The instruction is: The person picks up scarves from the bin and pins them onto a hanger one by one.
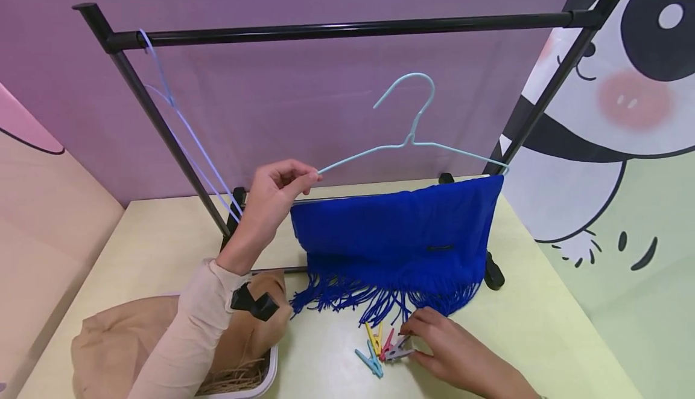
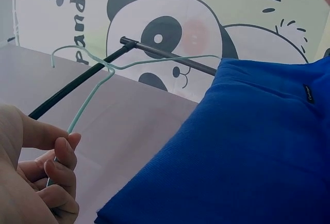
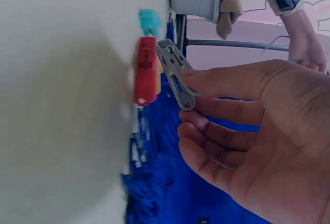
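My left hand [image 1: 279, 197] pinches the left end of a pale green wire hanger [image 1: 412, 139], holding it up in front of the rack. Over the hanger's lower bar drapes a folded blue fringed scarf [image 1: 402, 230], its tassels reaching down to the table. In the left wrist view, thumb and fingers close round the hanger wire [image 2: 77, 118]. Low on the right, my right hand [image 1: 450, 351] pinches a grey clothespin [image 3: 176, 74] between thumb and fingers. Right beside it lie a red clothespin [image 3: 145, 72], a yellow clothespin [image 1: 374, 337] and a blue clothespin [image 1: 370, 360].
A black garment rack [image 1: 347, 29] stands behind the scarf on the table. From its left end hangs a lavender hanger [image 1: 187, 124]. At the front left, a white basket [image 1: 273, 369] contains brown cloth [image 1: 130, 326] and tan fringe.
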`<state>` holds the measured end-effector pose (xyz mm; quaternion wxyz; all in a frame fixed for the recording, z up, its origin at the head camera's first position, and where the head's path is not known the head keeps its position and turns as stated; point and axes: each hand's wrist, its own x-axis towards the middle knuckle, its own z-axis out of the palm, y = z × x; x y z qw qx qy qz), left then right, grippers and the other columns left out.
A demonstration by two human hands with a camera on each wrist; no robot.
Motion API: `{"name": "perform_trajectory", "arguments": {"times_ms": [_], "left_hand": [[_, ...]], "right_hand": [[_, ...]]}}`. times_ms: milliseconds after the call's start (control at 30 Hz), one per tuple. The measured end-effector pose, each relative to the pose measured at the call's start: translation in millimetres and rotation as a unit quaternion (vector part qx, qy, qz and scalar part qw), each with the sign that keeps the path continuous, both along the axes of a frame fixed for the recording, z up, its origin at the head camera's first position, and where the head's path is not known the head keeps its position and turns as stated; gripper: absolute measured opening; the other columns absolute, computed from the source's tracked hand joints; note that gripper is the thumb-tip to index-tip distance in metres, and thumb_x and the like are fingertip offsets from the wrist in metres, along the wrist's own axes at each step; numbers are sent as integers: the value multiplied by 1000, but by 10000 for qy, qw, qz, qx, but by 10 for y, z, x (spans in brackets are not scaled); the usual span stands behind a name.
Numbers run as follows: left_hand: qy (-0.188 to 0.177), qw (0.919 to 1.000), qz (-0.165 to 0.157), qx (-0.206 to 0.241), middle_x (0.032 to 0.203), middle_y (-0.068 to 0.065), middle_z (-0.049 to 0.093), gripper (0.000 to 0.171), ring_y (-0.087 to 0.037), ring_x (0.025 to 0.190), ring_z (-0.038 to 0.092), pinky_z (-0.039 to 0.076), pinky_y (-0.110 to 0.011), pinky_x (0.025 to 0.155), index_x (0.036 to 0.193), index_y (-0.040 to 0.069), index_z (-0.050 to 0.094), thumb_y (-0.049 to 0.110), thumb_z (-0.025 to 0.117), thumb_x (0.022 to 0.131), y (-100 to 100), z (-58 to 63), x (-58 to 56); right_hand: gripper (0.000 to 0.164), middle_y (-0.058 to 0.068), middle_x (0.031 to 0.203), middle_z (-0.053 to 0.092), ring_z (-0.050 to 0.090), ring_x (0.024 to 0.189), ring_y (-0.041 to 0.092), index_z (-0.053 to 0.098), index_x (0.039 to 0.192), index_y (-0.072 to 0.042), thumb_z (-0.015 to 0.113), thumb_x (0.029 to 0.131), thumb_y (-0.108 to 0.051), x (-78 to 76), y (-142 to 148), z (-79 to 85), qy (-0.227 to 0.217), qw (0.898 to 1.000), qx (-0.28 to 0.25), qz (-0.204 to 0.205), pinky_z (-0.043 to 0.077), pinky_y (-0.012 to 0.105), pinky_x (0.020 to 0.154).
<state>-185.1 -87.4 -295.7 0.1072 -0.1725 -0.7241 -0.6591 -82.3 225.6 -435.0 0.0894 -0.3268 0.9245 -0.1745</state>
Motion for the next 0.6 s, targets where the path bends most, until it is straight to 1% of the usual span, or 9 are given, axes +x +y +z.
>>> {"name": "perform_trajectory", "arguments": {"times_ms": [133, 300, 367, 467, 600], "left_hand": [[17, 10000, -10, 23, 77, -3, 60, 19, -21, 78, 53, 40, -30, 72, 100, -4, 72, 13, 64, 98, -15, 7, -4], [45, 10000, -17, 43, 76, -1, 60, 18, -21, 78, 53, 40, -30, 71, 99, -4, 72, 13, 64, 98, -26, -8, 4], [31, 10000, 1, 44, 76, -1, 60, 18, -21, 78, 53, 40, -30, 71, 98, -4, 72, 12, 64, 98, -33, -23, 19], [13, 10000, 34, 45, 77, -5, 60, 18, -20, 77, 53, 40, -30, 71, 98, -4, 72, 12, 64, 98, -39, -49, 28], [45, 9999, 23, 89, 76, -4, 61, 19, -20, 78, 54, 41, -30, 71, 97, -5, 71, 12, 64, 98, -44, -53, 3]], "right_hand": [[25, -7, 106, 60, 55, 98, 10, 72, 105, -14, 81, 82, -18, -46, -44, 84, 318, 9991, -276, 20, 55, 34, 84], [40, -6, 116, 59, 55, 104, 10, 65, 123, -15, 79, 86, -21, -72, -96, 165, 481, 9971, -531, -240, 55, 33, 86], [44, -6, 119, 59, 55, 107, 10, 62, 128, -16, 78, 87, -21, -82, -106, 179, 579, 9956, -671, -300, 55, 34, 88], [39, -9, 118, 58, 54, 108, 9, 64, 123, -18, 79, 86, -20, -110, -109, 190, 940, 9908, -946, -210, 54, 33, 89], [33, -11, 115, 56, 53, 106, 7, 67, 115, -19, 81, 84, -19, -165, -117, 214, 1449, 9818, -1221, -126, 55, 31, 87]]}}
